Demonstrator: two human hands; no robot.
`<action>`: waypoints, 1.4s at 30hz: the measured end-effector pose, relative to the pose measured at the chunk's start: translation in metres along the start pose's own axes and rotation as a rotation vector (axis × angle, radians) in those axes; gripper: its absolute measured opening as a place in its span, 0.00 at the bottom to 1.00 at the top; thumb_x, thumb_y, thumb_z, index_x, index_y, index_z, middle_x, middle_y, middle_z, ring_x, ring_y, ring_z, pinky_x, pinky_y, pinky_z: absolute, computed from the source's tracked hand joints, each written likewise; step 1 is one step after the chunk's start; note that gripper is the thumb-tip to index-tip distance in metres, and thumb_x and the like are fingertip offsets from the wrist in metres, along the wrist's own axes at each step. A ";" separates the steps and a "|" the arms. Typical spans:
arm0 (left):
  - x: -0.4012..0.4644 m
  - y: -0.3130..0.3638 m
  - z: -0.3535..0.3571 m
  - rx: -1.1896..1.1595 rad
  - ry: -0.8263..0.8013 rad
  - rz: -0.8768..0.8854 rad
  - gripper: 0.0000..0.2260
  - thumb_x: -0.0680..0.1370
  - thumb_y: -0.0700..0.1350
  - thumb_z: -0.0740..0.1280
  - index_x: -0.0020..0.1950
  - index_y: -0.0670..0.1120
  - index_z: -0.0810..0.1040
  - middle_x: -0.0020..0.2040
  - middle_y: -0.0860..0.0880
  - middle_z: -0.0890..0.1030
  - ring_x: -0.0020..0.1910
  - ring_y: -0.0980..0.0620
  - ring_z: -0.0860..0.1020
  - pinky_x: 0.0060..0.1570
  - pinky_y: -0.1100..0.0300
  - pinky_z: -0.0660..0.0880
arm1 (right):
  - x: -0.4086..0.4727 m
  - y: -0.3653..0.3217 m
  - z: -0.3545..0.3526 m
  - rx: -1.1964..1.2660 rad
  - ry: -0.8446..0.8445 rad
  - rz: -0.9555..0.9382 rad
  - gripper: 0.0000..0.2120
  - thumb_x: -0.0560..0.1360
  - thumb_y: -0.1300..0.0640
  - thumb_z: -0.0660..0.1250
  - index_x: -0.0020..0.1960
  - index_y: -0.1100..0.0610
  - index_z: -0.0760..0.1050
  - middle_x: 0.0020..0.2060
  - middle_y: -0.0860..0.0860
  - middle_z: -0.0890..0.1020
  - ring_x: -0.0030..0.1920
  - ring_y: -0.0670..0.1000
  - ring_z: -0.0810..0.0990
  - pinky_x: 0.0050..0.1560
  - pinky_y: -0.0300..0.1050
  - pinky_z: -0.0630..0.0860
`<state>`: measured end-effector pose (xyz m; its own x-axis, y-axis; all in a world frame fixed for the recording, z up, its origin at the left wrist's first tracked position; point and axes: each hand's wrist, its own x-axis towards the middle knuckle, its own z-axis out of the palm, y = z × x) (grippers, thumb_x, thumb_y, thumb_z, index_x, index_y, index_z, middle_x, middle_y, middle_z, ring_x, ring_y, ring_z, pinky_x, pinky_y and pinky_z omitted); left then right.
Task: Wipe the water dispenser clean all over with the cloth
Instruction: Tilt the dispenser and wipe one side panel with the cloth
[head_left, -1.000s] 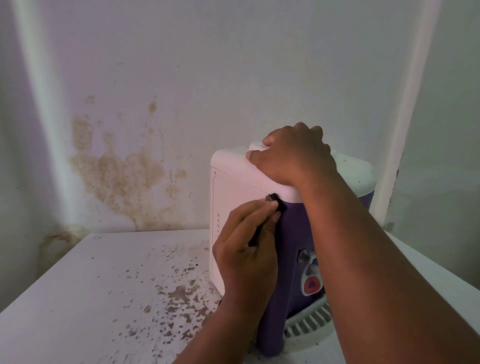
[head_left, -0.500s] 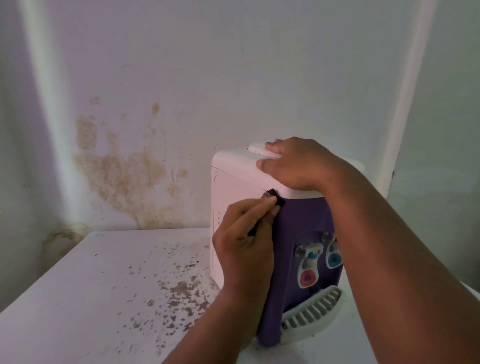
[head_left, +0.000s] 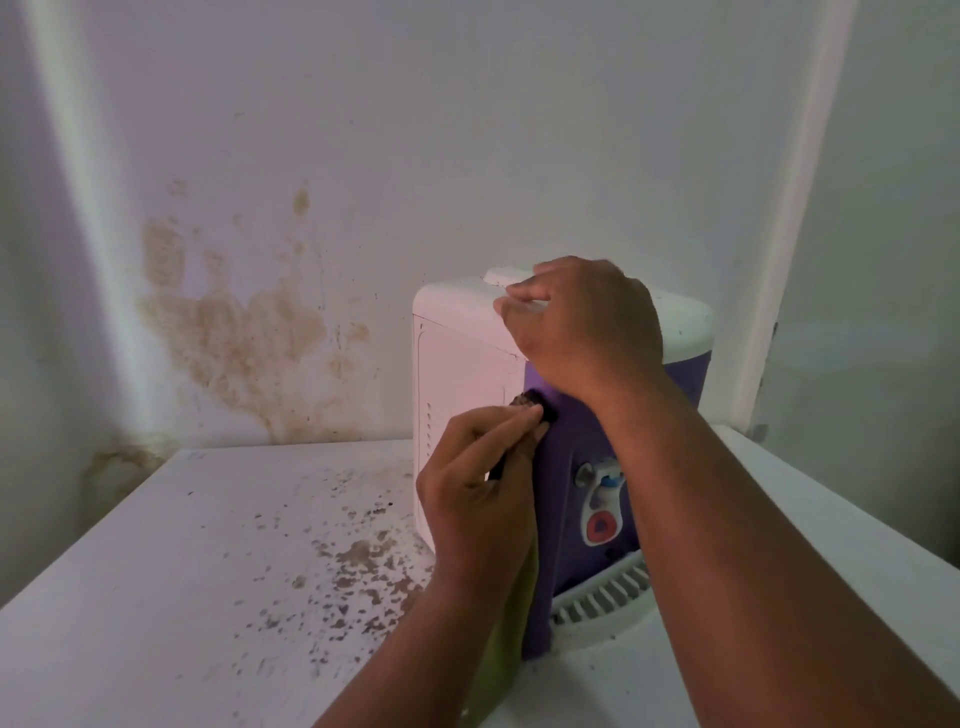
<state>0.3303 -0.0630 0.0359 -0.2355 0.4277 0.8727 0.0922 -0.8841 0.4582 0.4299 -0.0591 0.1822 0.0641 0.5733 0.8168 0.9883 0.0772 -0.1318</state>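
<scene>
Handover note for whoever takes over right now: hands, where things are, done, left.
Left hand grips the dark cloth and presses it on the purple front corner of the water dispenser.
Right hand rests on the dispenser's white top, steadying it.
Dispenser stands upright on the speckled white table, by the stained wall.
Done: cannot tell which faces are clean.
Left: front, taps, drip tray, sides, top.

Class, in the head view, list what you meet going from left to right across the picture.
Brown wall stain → speckled tabletop → left hand gripping the cloth → water dispenser → red tap
</scene>
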 end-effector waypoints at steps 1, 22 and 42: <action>-0.007 -0.003 -0.002 0.019 -0.004 -0.003 0.08 0.77 0.35 0.73 0.55 0.42 0.87 0.50 0.49 0.86 0.50 0.54 0.84 0.50 0.63 0.81 | -0.003 -0.001 0.001 -0.002 0.046 0.001 0.16 0.77 0.40 0.63 0.53 0.46 0.86 0.55 0.47 0.83 0.55 0.54 0.77 0.54 0.51 0.71; -0.031 -0.005 -0.009 0.098 -0.012 -0.003 0.07 0.77 0.33 0.72 0.52 0.39 0.87 0.48 0.47 0.86 0.49 0.56 0.84 0.50 0.66 0.80 | -0.036 0.009 0.007 0.140 0.139 -0.058 0.17 0.85 0.48 0.56 0.65 0.49 0.81 0.53 0.48 0.81 0.56 0.53 0.76 0.62 0.51 0.67; 0.052 -0.015 0.001 0.040 0.076 -0.106 0.08 0.78 0.39 0.74 0.56 0.46 0.88 0.49 0.53 0.86 0.50 0.56 0.83 0.49 0.65 0.79 | -0.039 -0.007 0.011 0.185 0.238 0.082 0.16 0.79 0.50 0.63 0.61 0.49 0.83 0.52 0.47 0.81 0.54 0.51 0.74 0.63 0.52 0.69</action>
<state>0.3172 -0.0277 0.0749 -0.3182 0.5014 0.8046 0.1013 -0.8258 0.5547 0.4186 -0.0730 0.1446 0.1948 0.3780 0.9051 0.9377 0.1988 -0.2848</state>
